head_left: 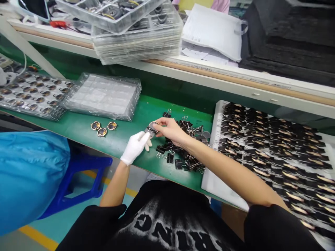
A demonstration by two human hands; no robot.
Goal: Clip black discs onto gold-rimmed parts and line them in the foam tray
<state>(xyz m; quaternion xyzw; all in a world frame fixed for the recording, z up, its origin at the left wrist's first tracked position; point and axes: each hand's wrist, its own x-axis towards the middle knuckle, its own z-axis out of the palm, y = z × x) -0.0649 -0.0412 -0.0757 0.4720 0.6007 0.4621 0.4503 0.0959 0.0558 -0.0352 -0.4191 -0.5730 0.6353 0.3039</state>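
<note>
Your black shirt filled six o'clock, below a black binder clip at the clock's centre.

Your gloved left hand pinched that clip while your bare right hand pinched the round rimmed piece against it, above the green tabletop; whether the clip gripped it, I couldn't tell. Three gold-rimmed pieces lay at nine o'clock, clear trays at ten, loose clips at four, and a white board with clipped rows at three.

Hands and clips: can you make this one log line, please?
left hand: gloved, holding black clip | right hand: bare, pinching round piece | nearby: loose clips, three gold-rimmed pieces
</note>
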